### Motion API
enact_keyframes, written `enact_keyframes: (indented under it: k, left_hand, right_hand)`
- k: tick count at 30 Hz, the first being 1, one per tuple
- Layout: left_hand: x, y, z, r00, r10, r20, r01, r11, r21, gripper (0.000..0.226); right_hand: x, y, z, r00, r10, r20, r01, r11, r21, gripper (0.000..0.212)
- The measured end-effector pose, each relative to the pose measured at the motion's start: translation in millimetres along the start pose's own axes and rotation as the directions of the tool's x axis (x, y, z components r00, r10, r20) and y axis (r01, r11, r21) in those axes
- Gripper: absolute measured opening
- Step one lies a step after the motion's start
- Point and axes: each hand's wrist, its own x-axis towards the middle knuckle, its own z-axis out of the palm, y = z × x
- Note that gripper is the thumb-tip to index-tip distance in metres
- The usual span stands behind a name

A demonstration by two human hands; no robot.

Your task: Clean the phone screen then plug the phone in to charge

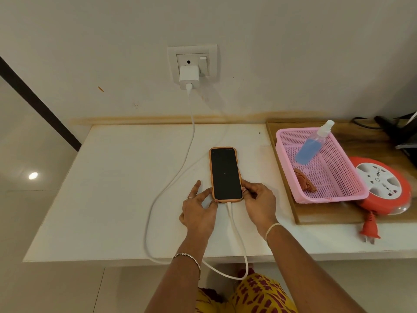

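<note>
A white cable (230, 207) ran from the wall charger (188, 77) into the near end of the phone (225, 175), which lay flat on the white table (112, 177), so it was plugged in. The left hand (198, 206) touched its near corner, fingers loosely straight. The right hand (259, 199) curled round the rubbery orange case. Whether the glossy screen was cleaned could not be told. The cloth (304, 181) and spray bottle (309, 150) lay in the pink mesh basket (327, 197).

Home room: wall socket (192, 62), tiled floor (56, 288).

Phone (225, 175) on table (112, 177); basket (329, 197) right; charger (188, 76) behind.
</note>
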Motion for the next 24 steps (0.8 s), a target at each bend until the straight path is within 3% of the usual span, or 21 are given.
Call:
enact_keyframes:
  k: [17, 24]
  left_hand:
    - [0, -2, -2, 1.0, 0.027, 0.017, -0.027, 0.998, 0.053, 0.035]
    - [-3, 2, -10, 0.994, 0.029, 0.105, -0.046, 0.985, 0.168, 0.046]
  right_hand:
    - [-2, 0, 0, 0.999, -0.001, 0.032, 0.001, 1.0, 0.018, 0.024]
    - [-10, -16, -10, 0.991, -0.009, 0.136, 0.024, 0.993, -0.113, 0.035]
